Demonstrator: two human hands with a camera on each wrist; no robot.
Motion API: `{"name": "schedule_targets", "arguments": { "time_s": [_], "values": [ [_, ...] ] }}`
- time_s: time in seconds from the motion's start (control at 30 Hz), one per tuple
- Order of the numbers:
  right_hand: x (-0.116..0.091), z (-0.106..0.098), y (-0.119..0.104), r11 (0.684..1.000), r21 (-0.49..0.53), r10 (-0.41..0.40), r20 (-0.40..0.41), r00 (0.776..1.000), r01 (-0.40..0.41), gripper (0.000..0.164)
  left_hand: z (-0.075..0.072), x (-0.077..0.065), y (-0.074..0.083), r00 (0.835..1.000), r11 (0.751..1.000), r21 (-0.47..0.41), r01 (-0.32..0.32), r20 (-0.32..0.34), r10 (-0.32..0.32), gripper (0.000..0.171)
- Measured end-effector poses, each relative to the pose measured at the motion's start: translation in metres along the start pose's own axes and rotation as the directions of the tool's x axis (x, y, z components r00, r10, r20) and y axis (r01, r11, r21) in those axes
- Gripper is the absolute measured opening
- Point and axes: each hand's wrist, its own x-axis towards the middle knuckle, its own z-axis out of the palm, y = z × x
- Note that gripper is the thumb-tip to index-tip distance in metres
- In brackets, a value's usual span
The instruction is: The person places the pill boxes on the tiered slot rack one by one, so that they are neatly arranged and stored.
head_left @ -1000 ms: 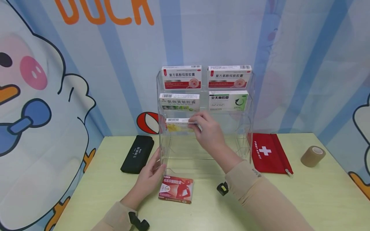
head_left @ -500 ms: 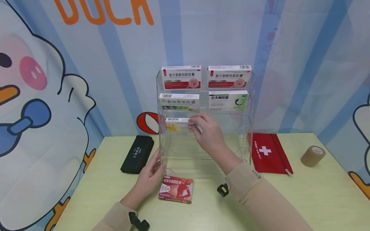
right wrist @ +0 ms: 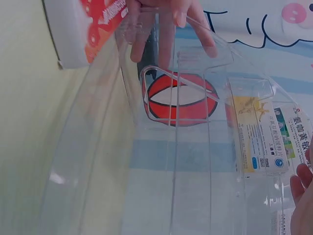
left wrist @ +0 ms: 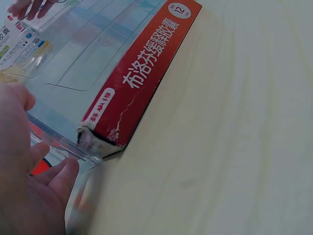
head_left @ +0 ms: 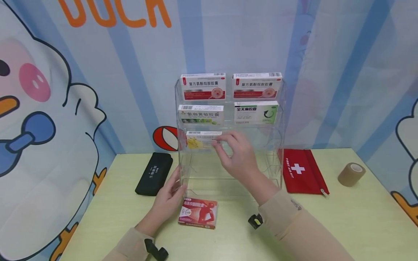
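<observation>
A clear acrylic tiered rack [head_left: 228, 185] stands on the table. My left hand [head_left: 166, 203] holds its lower left side, thumb in front and fingers along the outside of the side wall [left wrist: 61, 138]. On the third tier, at the left, sits a white and yellow medicine box [head_left: 197, 142]. My right hand [head_left: 240, 156] is at the right end of this box, thumb and fingers loosely bent with a gap between them. In the right wrist view, the fingers are apart from the yellow box [right wrist: 257, 132]. A red medicine box [head_left: 197, 213] lies before the rack.
Upper tiers bear two red and white boxes [head_left: 204, 87], a green and white box [head_left: 201, 115] and another green-edged box [head_left: 256, 113]. A black pouch [head_left: 154, 174] lies left. At right are a red first aid pouch [head_left: 305, 172] and a tan tape roll [head_left: 351, 174].
My right thumb and fingers have come away from the yellow box's right end, and the hand has shifted slightly right. The left hand keeps its place on the rack. The head view shifted slightly.
</observation>
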Motion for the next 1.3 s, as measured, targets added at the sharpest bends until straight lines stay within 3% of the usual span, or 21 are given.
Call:
{"name": "schedule_targets", "arguments": {
  "time_s": [0.23,0.37,0.63,0.93,1.03,1.3],
  "values": [
    [-0.020,-0.008,-0.012,0.998,0.035,-0.055,0.037,0.998,0.054,0.020,0.000,0.000,0.000,1.000,1.000,0.002,0.010,0.005,-0.010,0.076],
    [-0.037,-0.009,-0.019,0.996,0.037,-0.083,0.103,0.991,0.080,0.024,0.000,0.001,0.000,1.000,1.000,0.000,0.010,0.006,-0.010,0.076],
    [-0.074,-0.007,-0.030,0.993,0.021,-0.118,0.250,0.961,0.117,0.033,0.000,0.001,0.000,1.000,1.000,0.016,0.004,0.002,-0.004,0.076],
    [-0.104,-0.003,-0.039,0.995,-0.001,-0.096,0.376,0.922,0.104,0.038,0.000,0.001,0.000,1.000,1.000,-0.002,0.000,0.011,0.000,0.075],
    [-0.111,-0.003,-0.042,0.999,-0.005,-0.040,0.438,0.898,0.047,0.040,0.000,0.000,0.000,1.000,1.000,-0.002,-0.005,0.010,0.005,0.075],
    [-0.122,-0.002,-0.046,0.985,-0.091,0.169,0.598,0.783,-0.143,0.045,0.000,0.001,0.001,1.000,1.000,-0.007,-0.012,0.003,0.012,0.075]
  ]
}}
